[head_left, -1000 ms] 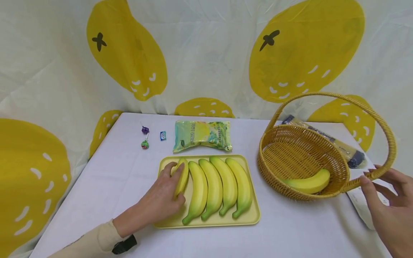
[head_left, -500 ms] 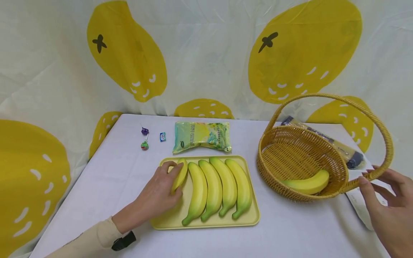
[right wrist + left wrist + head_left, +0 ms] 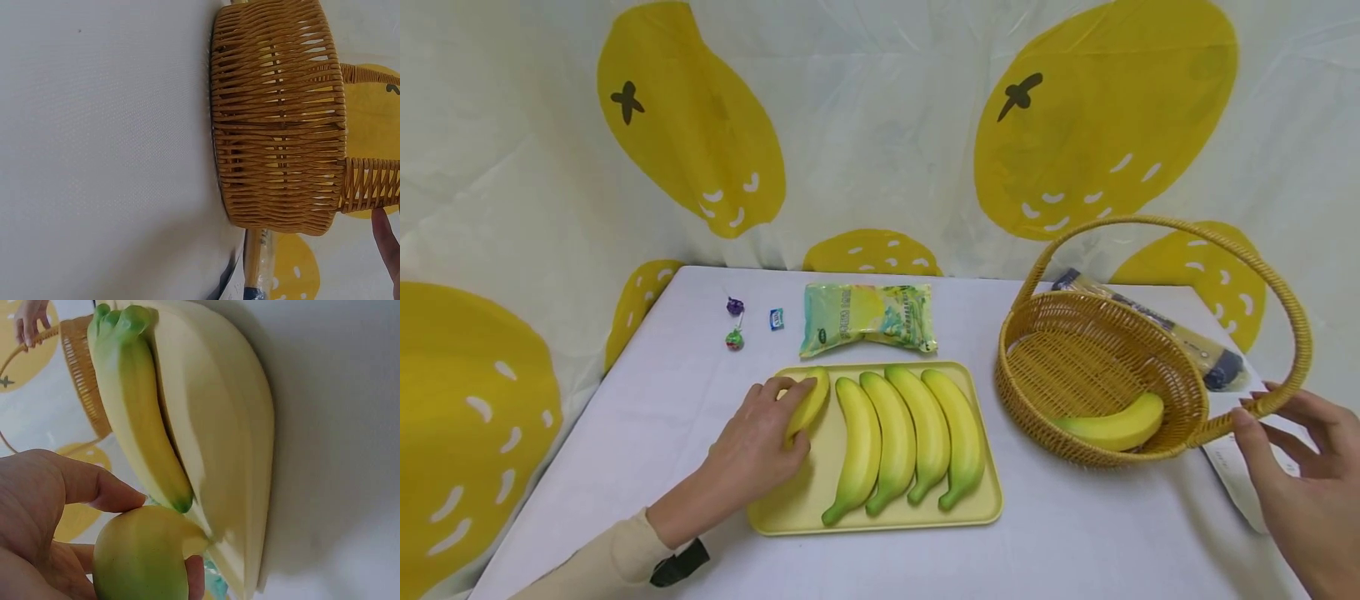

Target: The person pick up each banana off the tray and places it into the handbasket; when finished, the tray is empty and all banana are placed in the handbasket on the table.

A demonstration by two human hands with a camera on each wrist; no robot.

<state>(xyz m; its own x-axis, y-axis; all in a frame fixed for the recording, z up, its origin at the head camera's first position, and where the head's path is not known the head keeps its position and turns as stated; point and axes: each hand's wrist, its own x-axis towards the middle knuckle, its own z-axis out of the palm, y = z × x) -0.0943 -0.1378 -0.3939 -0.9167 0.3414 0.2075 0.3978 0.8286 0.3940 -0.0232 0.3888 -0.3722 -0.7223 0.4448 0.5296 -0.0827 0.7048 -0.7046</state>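
Observation:
My left hand [image 3: 760,437] pinches a banana [image 3: 809,407] between thumb and fingers at the left side of a pale yellow tray [image 3: 820,523]. Up close, the left wrist view shows that banana [image 3: 144,556] end-on in my grip. Several more bananas [image 3: 891,442] lie side by side on the tray, stems toward me. With its thumb and fingers, my right hand [image 3: 1311,467] holds the handle of a wicker basket [image 3: 1026,417] that stands on the table. One banana [image 3: 1112,423] lies inside the basket. Only a fingertip of the right hand [image 3: 386,237] shows in the right wrist view.
Behind the tray lies a green and yellow packet [image 3: 868,318]. Two lollipops [image 3: 734,337] and a small blue wrapped candy [image 3: 776,318] are at the back left. A long wrapped package [image 3: 1217,358] sits behind the basket, and a white item [image 3: 1236,479] lies under the right hand.
My left hand has moved left with the banana it holds, widening the gap to the row of bananas. The right hand stays on the basket handle.

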